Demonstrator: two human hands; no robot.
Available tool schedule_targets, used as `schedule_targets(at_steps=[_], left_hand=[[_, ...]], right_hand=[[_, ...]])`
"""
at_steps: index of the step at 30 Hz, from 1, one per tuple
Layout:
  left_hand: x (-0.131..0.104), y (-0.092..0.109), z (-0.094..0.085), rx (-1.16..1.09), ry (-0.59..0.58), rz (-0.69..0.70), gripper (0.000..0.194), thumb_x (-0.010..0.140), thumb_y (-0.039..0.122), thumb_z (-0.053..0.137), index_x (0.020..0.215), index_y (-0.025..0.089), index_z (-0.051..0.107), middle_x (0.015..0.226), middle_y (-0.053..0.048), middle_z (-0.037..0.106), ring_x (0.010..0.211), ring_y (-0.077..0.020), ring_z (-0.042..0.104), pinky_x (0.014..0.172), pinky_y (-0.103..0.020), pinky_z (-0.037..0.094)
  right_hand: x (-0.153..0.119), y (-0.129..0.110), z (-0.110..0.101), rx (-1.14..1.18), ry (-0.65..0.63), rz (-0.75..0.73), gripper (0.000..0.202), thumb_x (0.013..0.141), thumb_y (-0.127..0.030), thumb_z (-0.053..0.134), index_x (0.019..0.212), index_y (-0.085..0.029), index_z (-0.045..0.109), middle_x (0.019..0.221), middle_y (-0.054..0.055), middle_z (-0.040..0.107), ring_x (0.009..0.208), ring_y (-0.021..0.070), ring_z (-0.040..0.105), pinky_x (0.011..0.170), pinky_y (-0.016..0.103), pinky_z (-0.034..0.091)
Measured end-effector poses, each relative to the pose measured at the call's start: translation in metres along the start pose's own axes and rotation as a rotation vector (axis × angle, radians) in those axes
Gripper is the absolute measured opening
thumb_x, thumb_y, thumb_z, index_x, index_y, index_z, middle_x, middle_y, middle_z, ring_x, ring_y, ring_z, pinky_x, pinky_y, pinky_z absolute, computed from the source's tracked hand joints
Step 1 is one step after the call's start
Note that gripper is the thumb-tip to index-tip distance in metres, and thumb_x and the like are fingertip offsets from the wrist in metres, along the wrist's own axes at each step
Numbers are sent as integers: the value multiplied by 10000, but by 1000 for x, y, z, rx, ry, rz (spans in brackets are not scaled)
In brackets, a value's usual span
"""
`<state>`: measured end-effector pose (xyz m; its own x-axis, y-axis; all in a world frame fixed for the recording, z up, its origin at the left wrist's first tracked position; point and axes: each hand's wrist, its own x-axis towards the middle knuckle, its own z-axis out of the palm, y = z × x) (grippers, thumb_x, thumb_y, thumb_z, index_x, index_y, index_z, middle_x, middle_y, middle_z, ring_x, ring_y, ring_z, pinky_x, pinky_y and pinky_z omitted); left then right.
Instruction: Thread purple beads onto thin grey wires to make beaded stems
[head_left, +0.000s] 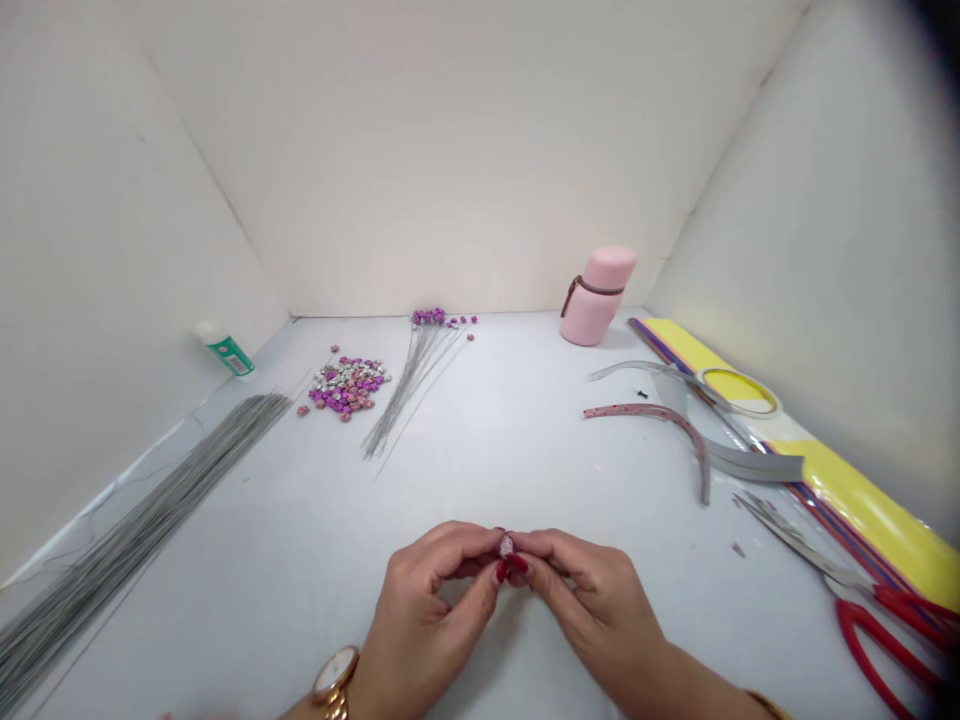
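Near the front middle of the table, my left hand (442,590) and my right hand (589,600) meet at their fingertips. Between them they pinch a small pinkish piece (506,546), its details too small to make out. Thumbs and index fingers of both hands press on it from either side. Beyond my hands, to the left, lies a pile of purple, pink and silver pieces (346,387). Thin wires tipped with purple pieces (416,385) lie to the right of that pile.
A thick bundle of grey wires (150,520) runs along the left. A glue stick (231,352) leans at the left wall. A pink bottle (592,300) stands at the back. Rightward lie curved strips (690,430), a tape roll (772,400), yellow sheets (862,500) and red-handled scissors (847,580).
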<state>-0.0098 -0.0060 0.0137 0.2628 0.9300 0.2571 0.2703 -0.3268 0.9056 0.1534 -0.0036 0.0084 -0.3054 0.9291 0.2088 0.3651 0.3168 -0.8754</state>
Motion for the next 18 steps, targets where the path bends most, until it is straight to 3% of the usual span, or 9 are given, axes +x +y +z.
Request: schedule_targets(at_steps=[5,12,18], left_hand=[[1,0,1,75,45,65,200,727,65,525,867,167,625,792,-48,658,710,-127,617,623,-209,525],[2,3,3,163,161,275,216,633,-1,556,775,156,597,674,-29,646,588,-106,605,546,-187,513],[3,4,6,200,217,328,202,614,-11,551,720,159,575,647,-29,637,590,-113,607,552,-194,509]], right_hand=[[0,-3,0,20,-36,-19,190,824,-166,466,938,-225,607,779,-11,652,680,102,603,630,172,455],[0,-8,-4,9,-42,-96,201,807,-139,474,932,-221,608,785,6,669,678,120,615,626,192,470],[-4,-7,-2,-95,5,-216,246,774,-81,486,963,-210,575,830,19,666,753,123,619,679,191,467]])
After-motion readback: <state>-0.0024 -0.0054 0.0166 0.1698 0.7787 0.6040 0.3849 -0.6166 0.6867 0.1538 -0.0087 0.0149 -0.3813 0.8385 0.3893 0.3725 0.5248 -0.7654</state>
